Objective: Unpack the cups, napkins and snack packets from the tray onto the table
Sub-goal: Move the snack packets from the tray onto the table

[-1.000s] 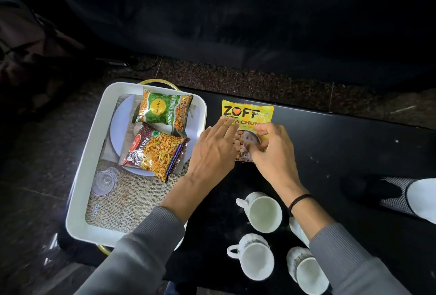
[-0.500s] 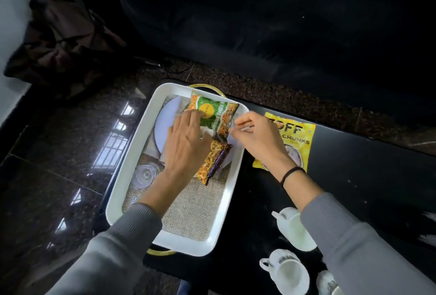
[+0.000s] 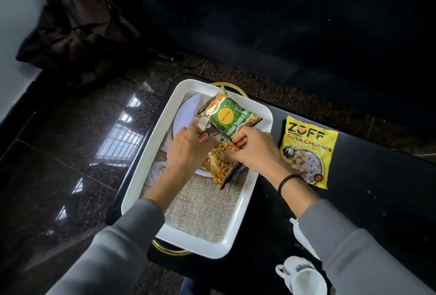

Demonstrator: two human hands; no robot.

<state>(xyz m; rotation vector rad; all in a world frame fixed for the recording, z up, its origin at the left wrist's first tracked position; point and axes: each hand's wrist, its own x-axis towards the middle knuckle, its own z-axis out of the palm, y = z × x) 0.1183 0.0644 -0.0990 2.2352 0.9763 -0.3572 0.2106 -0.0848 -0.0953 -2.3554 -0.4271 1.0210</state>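
A white tray with gold handles sits on the black table, lined with burlap. My right hand grips the lower edge of a green snack packet, which is tilted up over the tray. My left hand rests on a dark red and orange namkeen packet lying on a white plate. A yellow soya chunks packet lies flat on the table right of the tray. A white cup stands near the bottom edge, partly behind my right sleeve.
An upturned clear glass sits in the tray under my left wrist. A dark sofa runs along the far side. Glossy dark floor lies left of the table, with a brown bag against the wall.
Both hands left the yellow packet on the table and moved into the tray. My right hand has taken hold of the green packet and lifted it; the view has shifted left.
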